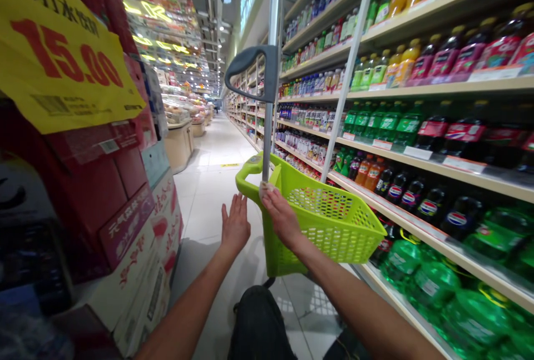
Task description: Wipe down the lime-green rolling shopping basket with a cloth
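Observation:
A lime-green rolling shopping basket [329, 237] with perforated sides stands on the floor in front of me. Its metal pole rises upright to a dark grey pull handle [270, 73]. My right hand [281, 212] presses a crumpled white wipe [266, 188] against the foot of the pole, by the basket's near rim. To the left of the basket, my left hand [236, 225] hangs in the air with its fingers stretched out, holding nothing. The green loop grip [246, 179] of the basket lies just above that hand.
Shelves [434, 159] of bottled drinks line the right side. Stacked cartons [129, 237] with a yellow price sign [67, 54] stand close on the left. A tiled aisle [212, 151] runs ahead past display counters [179, 146]. My bent knee [256, 321] is below the basket.

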Demonstrator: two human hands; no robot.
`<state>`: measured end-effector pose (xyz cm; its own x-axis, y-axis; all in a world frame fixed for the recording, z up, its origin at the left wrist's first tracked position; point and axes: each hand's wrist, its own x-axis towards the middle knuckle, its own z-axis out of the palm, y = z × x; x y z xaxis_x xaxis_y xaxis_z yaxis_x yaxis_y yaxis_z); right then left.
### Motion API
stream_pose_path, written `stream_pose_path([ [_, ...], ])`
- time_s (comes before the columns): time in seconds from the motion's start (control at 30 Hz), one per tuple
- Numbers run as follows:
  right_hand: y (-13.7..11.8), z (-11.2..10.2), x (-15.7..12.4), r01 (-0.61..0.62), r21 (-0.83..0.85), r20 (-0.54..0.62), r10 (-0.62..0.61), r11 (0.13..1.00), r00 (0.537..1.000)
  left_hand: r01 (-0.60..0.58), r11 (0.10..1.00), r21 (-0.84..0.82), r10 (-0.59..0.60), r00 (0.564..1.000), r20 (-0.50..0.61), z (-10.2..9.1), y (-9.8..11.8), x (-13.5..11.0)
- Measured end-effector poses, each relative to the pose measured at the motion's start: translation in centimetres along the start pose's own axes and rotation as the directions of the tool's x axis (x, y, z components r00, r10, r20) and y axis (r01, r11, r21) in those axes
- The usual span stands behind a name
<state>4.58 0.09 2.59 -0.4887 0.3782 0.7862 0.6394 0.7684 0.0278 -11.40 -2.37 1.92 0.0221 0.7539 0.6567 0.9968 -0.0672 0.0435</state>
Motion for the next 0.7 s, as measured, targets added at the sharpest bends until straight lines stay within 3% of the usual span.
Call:
stream_pose_path([
  [0.13, -0.5, 0.3, -1.0, 0.19, -0.044, 0.159, -0.181, 0.981, 0.971, -0.004, 1.0, 0.002, 0.005, 0.998, -0.07, -1.9, -0.4, 2.7],
  [0.2, -0.9, 0.0, -1.0, 0.222, -0.025, 0.15, -0.216, 0.975, 0.965, 0.02, 1.0, -0.004, -0.02, 0.996, -0.082, -2.5, -0.9, 3.5],
  [0.33, -1.8, -0.8, 4.2, 0.031, 0.026, 0.039, -0.032, 0.999, 0.999, 0.085, 0.994, -0.075, -0.085, 0.996, 0.009, -2.3, -1.8, 4.1],
  [0.43, -2.7, -0.1, 8.9, -0.072, 0.028, 0.064, 0.07, 0.997, 0.996, 0.101, 0.984, -0.145, -0.091, 0.993, 0.073, -1.6, -2.1, 3.6],
  [0.5, -3.1, 0.8, 10.2, -0.134, 0.015, 0.105, 0.131, 0.991, 0.986, 0.094, 0.982, -0.162, -0.08, 0.993, 0.09, -1.2, -2.3, 3.1],
  [0.6, -3.4, 1.5, 8.9, -0.175, 0.013, 0.135, 0.172, 0.984, 0.976, 0.083, 0.986, -0.143, -0.07, 0.993, 0.1, -1.0, -2.7, 2.5],
  [0.7, -2.9, 0.6, 5.7, -0.109, 0.078, 0.139, 0.098, 0.991, 0.985, 0.12, 0.987, -0.107, -0.115, 0.992, 0.05, -1.7, -2.9, 3.1],
])
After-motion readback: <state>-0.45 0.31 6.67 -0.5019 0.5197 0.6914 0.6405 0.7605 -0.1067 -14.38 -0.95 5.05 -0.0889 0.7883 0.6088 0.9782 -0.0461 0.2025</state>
